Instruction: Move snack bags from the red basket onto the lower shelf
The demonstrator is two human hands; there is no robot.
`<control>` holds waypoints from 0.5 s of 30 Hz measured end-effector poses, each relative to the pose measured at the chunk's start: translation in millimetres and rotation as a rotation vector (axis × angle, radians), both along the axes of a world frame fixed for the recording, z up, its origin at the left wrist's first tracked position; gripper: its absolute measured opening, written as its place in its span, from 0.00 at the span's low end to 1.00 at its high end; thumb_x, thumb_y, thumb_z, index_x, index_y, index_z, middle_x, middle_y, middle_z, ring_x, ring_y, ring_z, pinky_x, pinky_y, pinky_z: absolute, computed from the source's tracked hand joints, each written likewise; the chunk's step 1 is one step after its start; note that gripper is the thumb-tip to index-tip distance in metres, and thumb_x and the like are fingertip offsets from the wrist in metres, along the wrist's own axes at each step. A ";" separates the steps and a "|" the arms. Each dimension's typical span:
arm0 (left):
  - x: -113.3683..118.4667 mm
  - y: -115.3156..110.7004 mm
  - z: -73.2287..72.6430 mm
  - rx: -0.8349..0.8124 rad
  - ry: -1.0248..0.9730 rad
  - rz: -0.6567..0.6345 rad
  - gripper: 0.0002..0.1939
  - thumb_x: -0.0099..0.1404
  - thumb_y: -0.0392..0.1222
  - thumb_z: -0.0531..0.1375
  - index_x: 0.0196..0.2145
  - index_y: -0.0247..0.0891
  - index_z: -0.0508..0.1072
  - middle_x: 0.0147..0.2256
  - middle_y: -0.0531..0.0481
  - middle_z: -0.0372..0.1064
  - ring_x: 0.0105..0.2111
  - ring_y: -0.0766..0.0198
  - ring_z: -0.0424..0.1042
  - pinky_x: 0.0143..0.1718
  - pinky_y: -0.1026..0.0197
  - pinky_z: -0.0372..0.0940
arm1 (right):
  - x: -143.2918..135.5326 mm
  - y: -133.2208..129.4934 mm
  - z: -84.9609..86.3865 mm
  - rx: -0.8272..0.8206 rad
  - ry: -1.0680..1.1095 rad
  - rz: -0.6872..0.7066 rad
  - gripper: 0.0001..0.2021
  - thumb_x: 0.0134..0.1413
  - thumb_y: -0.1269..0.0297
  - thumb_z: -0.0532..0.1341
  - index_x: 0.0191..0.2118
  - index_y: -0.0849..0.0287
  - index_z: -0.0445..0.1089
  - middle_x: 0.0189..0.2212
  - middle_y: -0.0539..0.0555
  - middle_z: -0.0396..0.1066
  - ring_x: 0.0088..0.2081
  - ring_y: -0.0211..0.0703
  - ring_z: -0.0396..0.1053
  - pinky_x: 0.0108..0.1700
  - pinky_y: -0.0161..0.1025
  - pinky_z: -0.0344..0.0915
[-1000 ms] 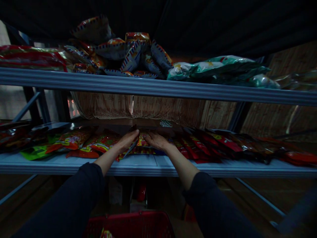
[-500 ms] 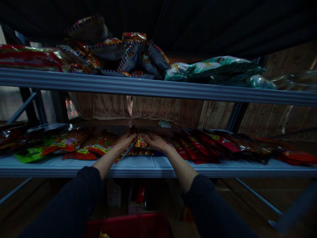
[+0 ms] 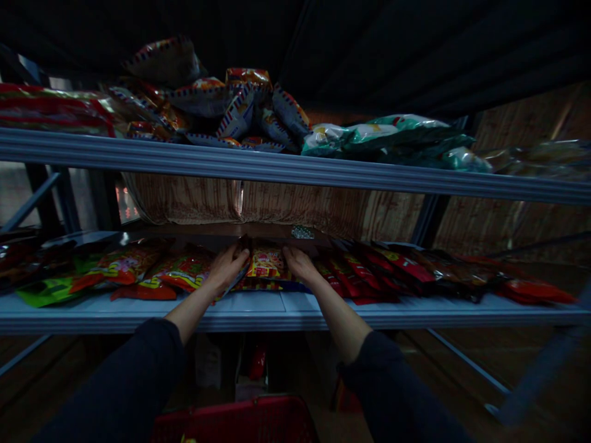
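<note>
A yellow and red snack packet [image 3: 266, 261] lies on the lower blue shelf, between my two hands. My left hand [image 3: 228, 266] is at its left side, fingers stretched out and partly hidden, against a tilted packet [image 3: 236, 280] below the palm. At the right side my right hand [image 3: 298, 263] rests with fingers extended, beside the yellow packet's edge. More flat packets show beneath it. Left of my left hand are red and green snack bags [image 3: 187, 271]; right of my right hand lie dark red packets [image 3: 353, 271].
An upper blue shelf beam [image 3: 277, 167] crosses above my hands, with striped bags [image 3: 237, 111] and green bags [image 3: 392, 135] on it. Below stands a red basket [image 3: 240, 418]. A patterned curtain [image 3: 300, 206] hangs behind the shelves.
My right hand has drawn off the top of the yellow packet to its right side, uncovering its front. The left hand stays near its left edge. The view has shifted slightly.
</note>
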State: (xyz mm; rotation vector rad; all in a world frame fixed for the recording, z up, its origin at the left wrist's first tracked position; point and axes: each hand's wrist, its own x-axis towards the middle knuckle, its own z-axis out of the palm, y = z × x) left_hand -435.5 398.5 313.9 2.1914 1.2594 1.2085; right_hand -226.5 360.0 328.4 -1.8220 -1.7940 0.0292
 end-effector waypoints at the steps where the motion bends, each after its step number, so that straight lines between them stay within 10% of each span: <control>1: 0.3 -3.2 2.3 0.056 0.049 0.018 0.24 0.61 0.54 0.48 0.52 0.42 0.65 0.51 0.44 0.65 0.52 0.54 0.62 0.52 0.51 0.55 | 2.5 0.6 0.5 -0.004 -0.011 -0.005 0.25 0.62 0.59 0.35 0.49 0.65 0.63 0.49 0.64 0.68 0.52 0.47 0.64 0.51 0.41 0.58; 6: 11.4 -17.9 14.4 0.391 0.377 -0.039 0.20 0.58 0.53 0.54 0.47 0.50 0.70 0.55 0.50 0.61 0.58 0.50 0.51 0.56 0.46 0.48 | 9.1 5.8 -2.8 -0.058 -0.080 0.043 0.24 0.61 0.55 0.40 0.50 0.64 0.63 0.48 0.62 0.69 0.49 0.46 0.66 0.51 0.46 0.59; 15: 26.4 -14.0 17.9 0.377 0.500 -0.069 0.16 0.56 0.47 0.54 0.41 0.45 0.74 0.42 0.46 0.72 0.46 0.51 0.66 0.51 0.49 0.56 | 21.7 7.2 -4.7 -0.072 -0.120 0.077 0.23 0.59 0.51 0.43 0.46 0.57 0.67 0.44 0.59 0.73 0.46 0.52 0.70 0.46 0.42 0.62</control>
